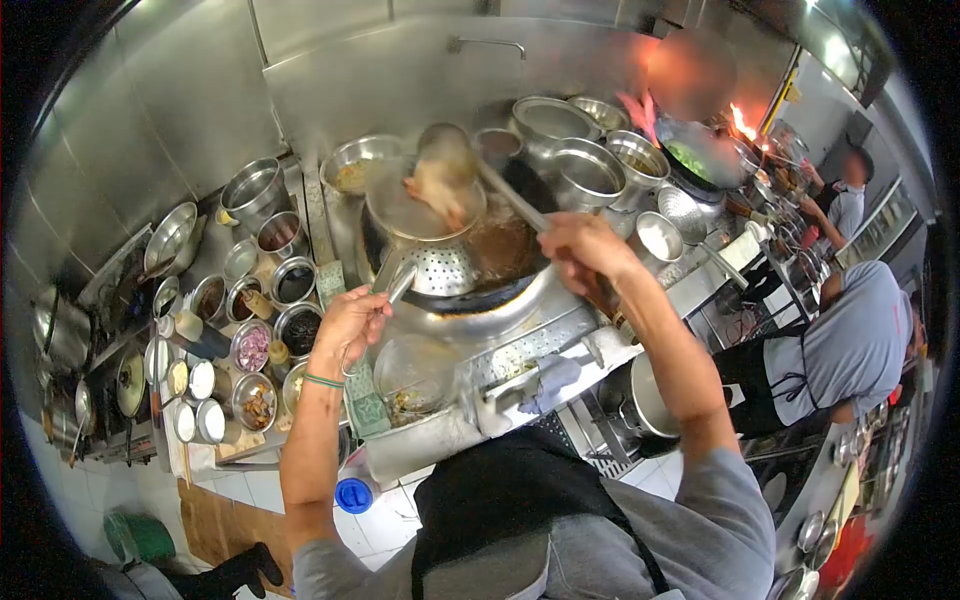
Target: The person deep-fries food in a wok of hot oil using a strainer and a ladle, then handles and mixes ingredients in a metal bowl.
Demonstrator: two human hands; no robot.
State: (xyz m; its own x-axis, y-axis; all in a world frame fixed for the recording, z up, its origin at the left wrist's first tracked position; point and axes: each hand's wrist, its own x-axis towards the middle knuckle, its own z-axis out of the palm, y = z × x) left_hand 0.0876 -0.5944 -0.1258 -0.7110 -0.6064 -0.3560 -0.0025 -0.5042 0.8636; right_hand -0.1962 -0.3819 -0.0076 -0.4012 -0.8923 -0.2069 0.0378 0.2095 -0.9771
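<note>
On the left, a large pot (255, 195) stands behind a crowd of small tubs and pots of ingredients: one tub (250, 348) has chopped pink and white bits, another (257, 402) brown pieces. Down on the floor tiles is a bucket with a blue lid (353, 495).

Next comes the person's left hand (352, 325), a green band (325, 382) round its wrist, the fingers closed on a metal handle (401, 284). Just beyond it are a mesh strainer (385, 205) and, below that, a holed scoop (443, 270); I can't tell whether the hand grips both. A pale, reddish-ended piece of food (438, 190) lies on the strainer, above the wok (525, 283), where there is brown liquid.

The right hand (587, 248) is wrapped round the long handle of a ladle (512, 195), which slants away to the left; its blurred round end is at the top of the food. In front of the wok sits a shallow basin (412, 372) holding scraps, with a grey cloth (552, 380) to its right.

Behind and right of the wok are more metal pots (586, 172). Farther right, flames (742, 122) rise near a second wok (688, 160) with greens, and co-workers in grey shirts (845, 335) stand along the line.
</note>
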